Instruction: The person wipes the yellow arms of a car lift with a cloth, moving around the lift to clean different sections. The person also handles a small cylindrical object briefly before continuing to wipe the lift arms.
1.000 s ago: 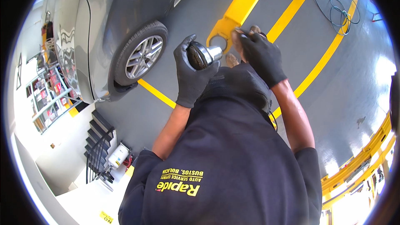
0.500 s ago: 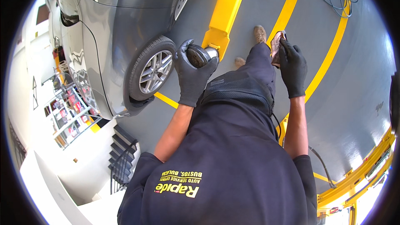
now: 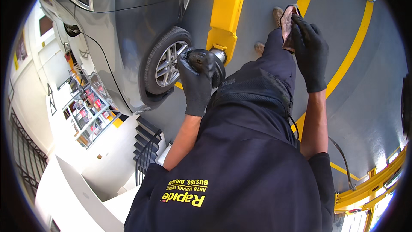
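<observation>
We see the left hand [image 3: 194, 79] curled around the black-and-chrome lift pad [image 3: 219, 66] before the yellow lift arm [image 3: 227, 15], presumably supporting its bulk, while the right hand [image 3: 310, 49] pinches a pinkish rag [image 3: 287, 28] (seemingly light enough for fingertips).

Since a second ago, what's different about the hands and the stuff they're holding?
The right hand, now clearly showing a pinkish cloth, moved right, farther from the left hand. The left hand turned its black-and-silver part, so less of the silver end shows. I see nothing let go. The left hand still grips that part, and the grey car is still at the left.
</observation>
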